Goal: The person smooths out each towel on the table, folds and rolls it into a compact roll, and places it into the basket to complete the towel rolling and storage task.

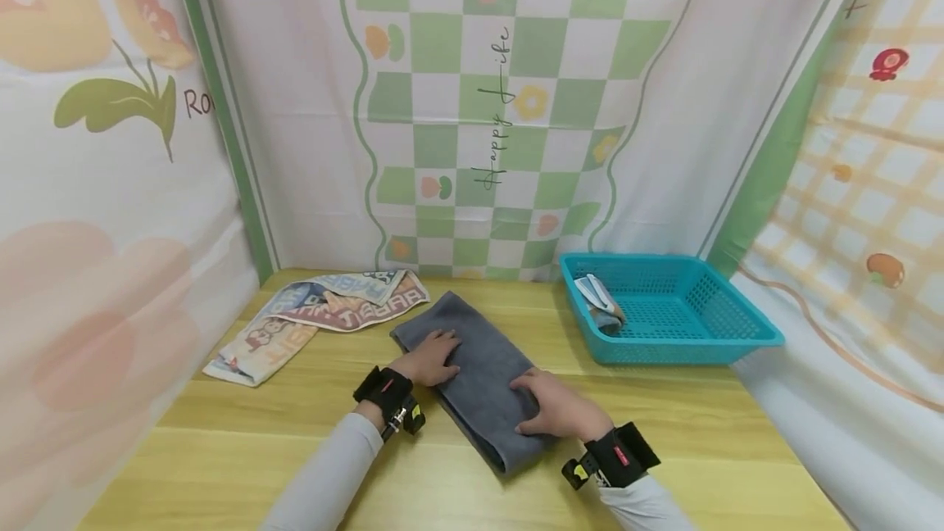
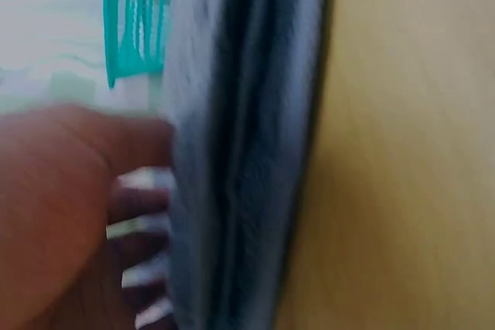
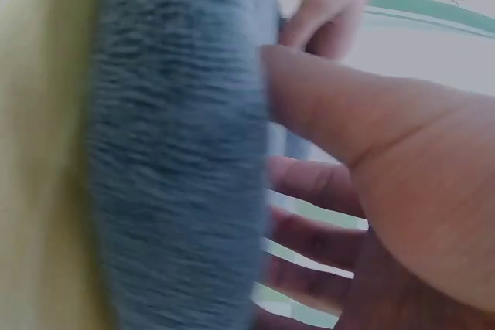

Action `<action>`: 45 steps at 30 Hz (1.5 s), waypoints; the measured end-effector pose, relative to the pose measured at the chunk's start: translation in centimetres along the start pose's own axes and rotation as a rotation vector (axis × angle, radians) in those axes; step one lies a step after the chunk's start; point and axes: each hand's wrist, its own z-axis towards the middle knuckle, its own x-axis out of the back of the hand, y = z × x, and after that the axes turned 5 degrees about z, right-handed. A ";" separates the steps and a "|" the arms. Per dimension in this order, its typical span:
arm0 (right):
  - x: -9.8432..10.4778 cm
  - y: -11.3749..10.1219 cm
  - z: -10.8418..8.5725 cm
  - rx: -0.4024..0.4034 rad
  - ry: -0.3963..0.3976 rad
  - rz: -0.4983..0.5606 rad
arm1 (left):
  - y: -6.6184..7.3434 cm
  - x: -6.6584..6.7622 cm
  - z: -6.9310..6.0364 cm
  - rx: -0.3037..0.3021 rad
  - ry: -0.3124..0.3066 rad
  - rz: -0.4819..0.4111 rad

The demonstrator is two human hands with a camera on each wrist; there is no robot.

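One dark grey cloth (image 1: 479,363), soft-piled and folded into a long layered strip, lies slantwise mid-counter, running from far left to near right. The left hand (image 1: 428,360) rests on its left side and the right hand (image 1: 558,406) on its near right part, each with thumb set wide of the fingers, touching the fabric.

The counter (image 1: 701,441) has yellowish wood grain; a printed towel (image 1: 354,307) sprawls far left, and a teal basket (image 1: 664,353) stands far right with a small folded cloth (image 1: 601,308) inside.

"Happy Life" runs sideways up the green-checked far curtain (image 1: 509,64); the left curtain (image 1: 88,179) shows a cut-off "Ro". The towel's lettering is hard to read.
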 end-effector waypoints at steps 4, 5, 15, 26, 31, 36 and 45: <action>-1.0 -0.2 -0.1 -0.027 0.005 -0.028 | 2.0 0.0 -1.0 0.028 0.087 0.079; -1.2 -0.4 0.0 -0.044 0.013 -0.035 | 2.5 0.0 -1.3 0.036 0.104 0.084; -2.9 -3.1 1.6 -0.209 0.031 -0.220 | 3.4 -1.0 -0.3 0.016 0.044 -0.002; -3.6 -4.1 2.9 -0.237 0.070 -0.293 | 0.6 -0.7 2.2 -0.145 0.008 -0.099; -3.7 -4.6 3.3 -0.248 0.124 -0.363 | 2.1 0.0 1.0 -0.184 0.096 -0.026; -4.1 -5.1 3.5 -0.232 0.211 -0.426 | 3.9 0.7 -0.8 -0.195 0.129 -0.006; -3.8 -4.4 4.8 -0.221 0.119 -0.343 | 7.1 1.7 -3.4 -0.266 -0.001 -0.058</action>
